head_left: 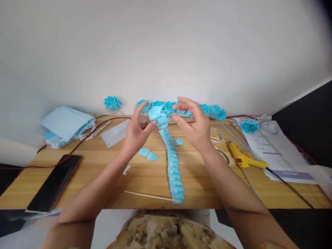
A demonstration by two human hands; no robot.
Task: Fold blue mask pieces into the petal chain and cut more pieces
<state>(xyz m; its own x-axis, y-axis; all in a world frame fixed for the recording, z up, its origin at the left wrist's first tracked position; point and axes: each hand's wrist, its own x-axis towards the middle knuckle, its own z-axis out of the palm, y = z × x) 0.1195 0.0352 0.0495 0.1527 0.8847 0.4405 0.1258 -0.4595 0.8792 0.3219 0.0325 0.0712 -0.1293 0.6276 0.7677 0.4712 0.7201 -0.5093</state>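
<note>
My left hand (pixel 137 131) pinches a partly layered light-blue flower (pixel 158 114) between thumb and curled fingers, above the middle of the table. Just to its right, my right hand (pixel 194 126) has thumb and fingers spread, with nothing visible between them. Beneath the flower, a long row of overlapping blue petals (pixel 173 162) runs toward the table's front edge. Loose petals (pixel 149 154) lie left of the row, and a single petal (pixel 178 141) lies on its right. A thin wooden stick (pixel 150 196) crosses the row's near end.
Blue flowers (pixel 207 110) line the wall. A yellow glue gun (pixel 243 157), scissors (pixel 223 155) and papers (pixel 275 148) are on the right. At left are a phone (pixel 55 183), stacked face masks (pixel 67 122) and a red cable (pixel 77 147). One flower (pixel 112 103) stands back left.
</note>
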